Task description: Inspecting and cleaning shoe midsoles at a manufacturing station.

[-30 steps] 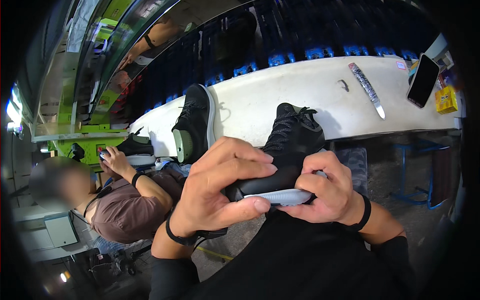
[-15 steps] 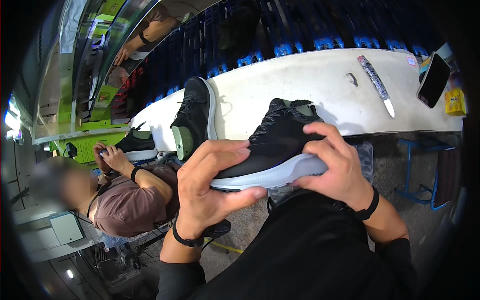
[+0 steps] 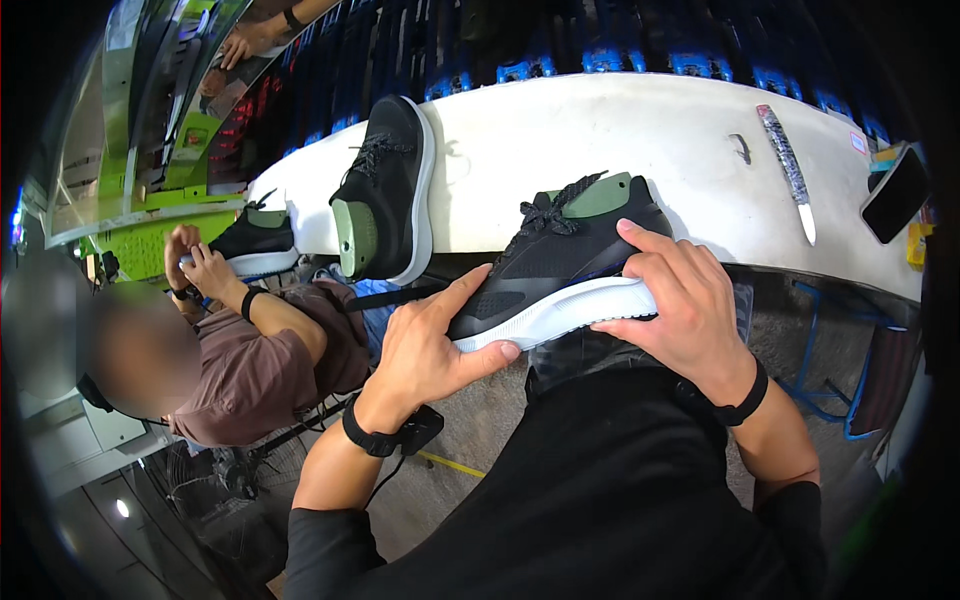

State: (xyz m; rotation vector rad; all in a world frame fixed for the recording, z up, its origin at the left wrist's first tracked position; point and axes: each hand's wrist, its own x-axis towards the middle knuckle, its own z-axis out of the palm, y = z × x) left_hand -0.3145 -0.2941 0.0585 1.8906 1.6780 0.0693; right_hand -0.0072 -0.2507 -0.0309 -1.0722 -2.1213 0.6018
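Note:
Between my two hands is a black lace-up sneaker [image 3: 560,262] with a white sole, held tilted at the near edge of the table, its toe to the left. A green shoe last [image 3: 597,198] fills its opening. My left hand [image 3: 428,345] grips the toe end, thumb along the sole and forefinger on the upper. Around the heel, my right hand [image 3: 690,300] is closed, fingers on the upper and thumb under the sole. A second black sneaker [image 3: 393,190], also with a green last in it, lies to the left of the held one, apart from my hands.
A pale worktable [image 3: 590,125] bears a knife [image 3: 788,170] with a patterned handle, a small dark scrap [image 3: 742,149] and a phone [image 3: 895,197] on the right. Behind it runs a dark roller conveyor [image 3: 600,40]. At left a person [image 3: 260,350] handles another black sneaker [image 3: 255,240].
The held sneaker has turned so that more of its side, laces and green last show. My left forefinger has straightened along the toe. The whole view has shifted a little.

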